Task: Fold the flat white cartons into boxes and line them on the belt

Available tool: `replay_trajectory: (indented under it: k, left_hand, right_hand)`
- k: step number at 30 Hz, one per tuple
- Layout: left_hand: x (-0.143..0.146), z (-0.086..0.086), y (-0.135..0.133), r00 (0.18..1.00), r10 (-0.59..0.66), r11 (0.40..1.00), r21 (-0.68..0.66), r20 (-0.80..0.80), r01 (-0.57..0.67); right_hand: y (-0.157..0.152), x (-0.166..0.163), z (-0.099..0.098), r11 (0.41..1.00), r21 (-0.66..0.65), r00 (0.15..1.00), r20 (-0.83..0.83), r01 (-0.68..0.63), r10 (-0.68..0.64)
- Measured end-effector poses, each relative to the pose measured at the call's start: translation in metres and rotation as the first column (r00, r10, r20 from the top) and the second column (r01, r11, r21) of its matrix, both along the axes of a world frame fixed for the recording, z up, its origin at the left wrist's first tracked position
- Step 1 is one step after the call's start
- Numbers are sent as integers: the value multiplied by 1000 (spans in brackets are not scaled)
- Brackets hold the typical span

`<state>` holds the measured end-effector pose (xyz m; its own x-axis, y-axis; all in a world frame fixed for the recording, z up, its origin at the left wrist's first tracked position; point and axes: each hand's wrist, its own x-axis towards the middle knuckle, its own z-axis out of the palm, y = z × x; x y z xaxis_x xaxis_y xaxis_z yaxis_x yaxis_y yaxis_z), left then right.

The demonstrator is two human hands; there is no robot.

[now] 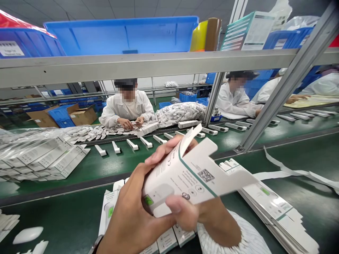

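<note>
Your left hand (129, 197) is closed around a white carton (185, 176), its fingers (164, 151) curling over the top edge. Your right hand (209, 215) comes in from a white sleeve (233, 236) and presses its thumb (180, 208) on the carton's lower face. You hold the carton in the air above the green bench (55, 190), with its flaps sticking out to the right.

Its printed face shows a QR code (206, 175), a green stripe, a row of small round symbols and fine text too small to read. A picture of a white device with a green screen (156, 197) sits by your left hand.

Just below your hands stand more printed boxes (166, 240), and one reads "iTrust" (109, 194). To your right lies a stack of flat printed cartons (272, 208), with paper strips (288, 173) beyond it. To your left is a plastic-wrapped pile of boxes (39, 155).

Past a metal shelf bar (148, 65), white devices (132, 144) stand in a row along the bench. Across from you, a co-worker in a white coat (127, 107) handles something small with both hands (129, 123), beside a bag of small white packets (180, 113). Blue crates (119, 35) sit on the shelf above.
</note>
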<state>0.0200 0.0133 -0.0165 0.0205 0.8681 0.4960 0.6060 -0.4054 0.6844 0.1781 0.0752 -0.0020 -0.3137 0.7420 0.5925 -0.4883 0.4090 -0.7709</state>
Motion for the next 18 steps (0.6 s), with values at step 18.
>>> replay_trajectory:
  k: [18]
  left_hand:
    - [-8, -6, 0, 969, -65, 996, 38, -238, 76]
  right_hand:
    - [8, 12, -14, 976, 195, 987, 107, 97, -120]
